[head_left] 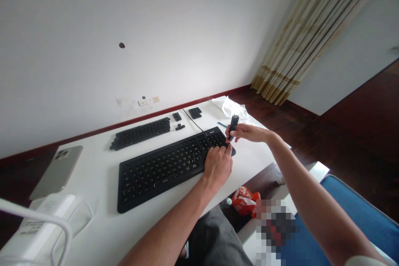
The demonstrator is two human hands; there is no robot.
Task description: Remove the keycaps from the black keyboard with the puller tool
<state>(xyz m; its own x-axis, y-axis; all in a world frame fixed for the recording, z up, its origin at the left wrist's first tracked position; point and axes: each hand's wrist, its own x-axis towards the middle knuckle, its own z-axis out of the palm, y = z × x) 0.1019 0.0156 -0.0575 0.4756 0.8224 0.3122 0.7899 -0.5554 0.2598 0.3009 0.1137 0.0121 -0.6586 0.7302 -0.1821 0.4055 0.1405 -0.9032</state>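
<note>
A black keyboard point(165, 170) lies slantwise on the white table, its keycaps off and the key sockets bare. On its right end rests my left hand point(219, 161), palm down, fingers laid on the number-pad area and the index finger stretched out. My right hand point(246, 133) grips a short black cylindrical tool point(233, 125), held nearly upright over the keyboard's right edge. The tool's lower tip is hidden by my fingers. Behind the keyboard sit the removed keycaps point(141, 133) in a block, with smaller keycap groups point(195, 112) to their right.
A phone point(59, 170) lies face down at the left, near a white power strip point(43, 228) with cables. Crumpled white plastic point(229, 107) and a thin blue stick point(222, 124) are at the back right. Below the table edge is a red bag point(245, 200); a blue seat point(358, 216) stands right.
</note>
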